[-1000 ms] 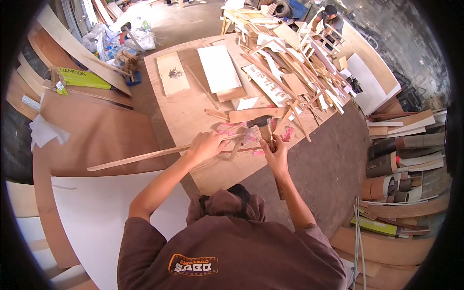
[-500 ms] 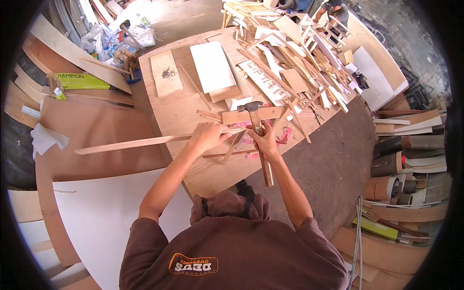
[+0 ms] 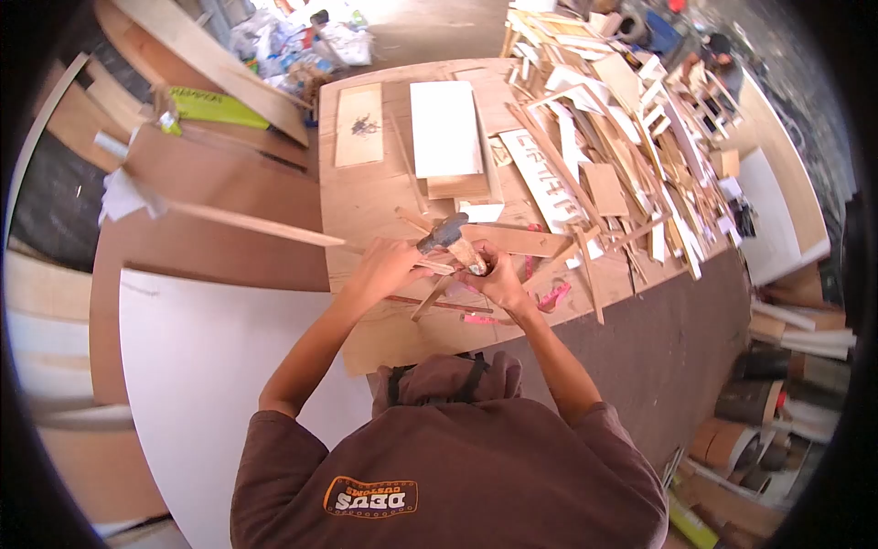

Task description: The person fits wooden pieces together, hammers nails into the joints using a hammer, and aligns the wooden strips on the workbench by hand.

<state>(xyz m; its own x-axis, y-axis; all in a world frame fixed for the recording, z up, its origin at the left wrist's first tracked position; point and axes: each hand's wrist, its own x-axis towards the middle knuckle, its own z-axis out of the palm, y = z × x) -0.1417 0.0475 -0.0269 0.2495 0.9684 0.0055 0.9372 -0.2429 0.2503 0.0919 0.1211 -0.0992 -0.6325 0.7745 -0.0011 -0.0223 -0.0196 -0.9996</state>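
Note:
My left hand (image 3: 386, 267) is closed around a long, thin wooden strip (image 3: 265, 225), which sticks out far to the left and ends a little way past my fingers. In my right hand (image 3: 498, 279) is a hammer (image 3: 445, 234), gripped by its wooden handle. The hammer's dark head tilts up and leftward, close to the fingers of my left hand. Its lower handle is hidden by my hand. Both hands are above a plywood tabletop (image 3: 366, 210). Under and beside them lie short wood strips, a flat board (image 3: 526, 241) and pink scraps (image 3: 554, 297).
A white panel (image 3: 445, 128) and a plywood piece with a dark heap of nails or screws (image 3: 366, 124) lie farther back. Scrap wood (image 3: 599, 188) piles up on the right. Another person (image 3: 718, 59) is at the far right. A large white sheet (image 3: 219, 393) lies at left.
The view has shifted, so the table appears farther right. My right hand has turned the hammer: its handle was upright and now points toward me. The wooden strip has tilted, its far end higher.

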